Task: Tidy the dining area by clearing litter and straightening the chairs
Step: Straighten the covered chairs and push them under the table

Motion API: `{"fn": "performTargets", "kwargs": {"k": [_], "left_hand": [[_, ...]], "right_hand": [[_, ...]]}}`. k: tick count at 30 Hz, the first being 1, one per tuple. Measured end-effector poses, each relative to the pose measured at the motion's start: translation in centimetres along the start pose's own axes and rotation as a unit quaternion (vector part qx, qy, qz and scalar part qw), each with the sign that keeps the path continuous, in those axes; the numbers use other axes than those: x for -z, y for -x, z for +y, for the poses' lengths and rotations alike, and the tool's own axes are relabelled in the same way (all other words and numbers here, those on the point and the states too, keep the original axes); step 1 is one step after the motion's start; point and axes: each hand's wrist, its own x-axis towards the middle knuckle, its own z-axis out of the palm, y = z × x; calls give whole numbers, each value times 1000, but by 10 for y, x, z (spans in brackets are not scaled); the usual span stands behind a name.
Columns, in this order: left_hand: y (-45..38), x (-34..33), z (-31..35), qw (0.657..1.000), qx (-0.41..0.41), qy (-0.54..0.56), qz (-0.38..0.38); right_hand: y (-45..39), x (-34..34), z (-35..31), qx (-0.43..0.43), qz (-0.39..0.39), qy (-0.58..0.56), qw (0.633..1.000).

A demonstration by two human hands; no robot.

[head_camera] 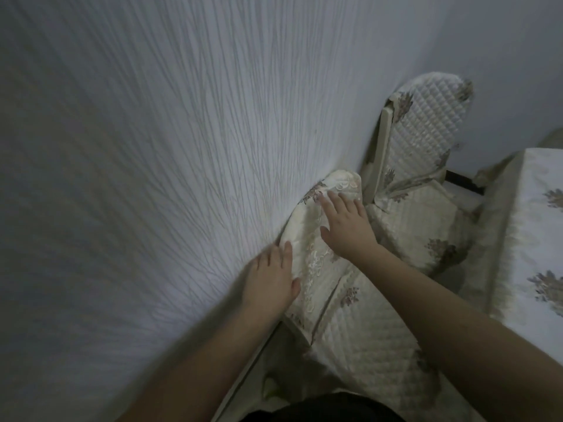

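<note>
Both hands lie flat, fingers spread, on the near chair (359, 324) back by the wall (152, 147): left hand (271, 280) at its edge, right hand (345, 228) above

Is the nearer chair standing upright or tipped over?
Upright: the nearer chair has its back against the wall, both hands flat on it.

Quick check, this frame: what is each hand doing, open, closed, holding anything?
Left hand: open, fingers spread, laid against the wall-side edge of the near chair back; not gripping.
Right hand: open, palm flat on the same chair back's cover; holding nothing.
</note>
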Motion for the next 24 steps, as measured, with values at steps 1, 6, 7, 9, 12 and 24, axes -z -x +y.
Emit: {"fn": "performTargets", "kwargs": {"k": [1, 6, 7, 9, 12, 24], "left_hand": [[-2, -3, 1, 1000, -6, 11, -12], [-10, -13, 7, 999, -14, 35, -38], [-12, -14, 8, 999, -13, 37, -35], [-18, -16, 9, 999, -6, 39, -26], [-26, -17, 10, 999, 10, 31, -18], [-36, -23, 22, 994, 79, 68, -20]], "right_hand": [[-6, 0, 1, 1, -1, 3, 1000], [-31, -5, 4, 11, -24, 15, 1000], [-34, -8, 4, 16, -24, 15, 999], [-39, -15, 6, 35, -26, 14, 999], [-48, -22, 10, 59, -40, 9, 997], [-80, -32, 40, 160, 32, -25, 986]]}}
